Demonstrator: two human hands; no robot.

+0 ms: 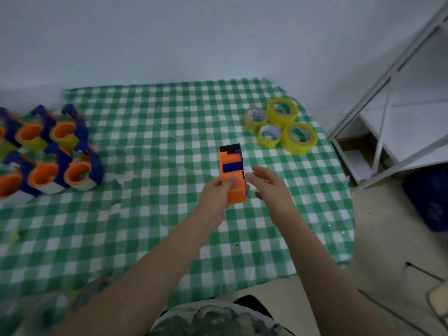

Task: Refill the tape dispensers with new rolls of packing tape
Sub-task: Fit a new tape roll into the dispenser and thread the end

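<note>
Left hand [218, 192] grips an orange dispenser [232, 173] above the counter [157, 141]; right hand [269, 185] sits just beside the dispenser, fingers relaxed and holding nothing.

The dispenser [232, 173] in the left hand [218, 192] is orange with a blue band and a black far end. Under the hands the tabletop [155, 141] is green-and-white check. Beyond the right hand [269, 185] the tape rolls [282, 121] are yellow; far left of the hands, the loaded dispensers [55, 151] are blue and orange.

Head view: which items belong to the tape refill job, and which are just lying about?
Job: orange dispenser, gripped by the left hand; right hand open beside it; four yellow tape rolls; filled dispensers at far left.
Lying about: white shelf unit; blue container on the floor; green checked cloth.
</note>
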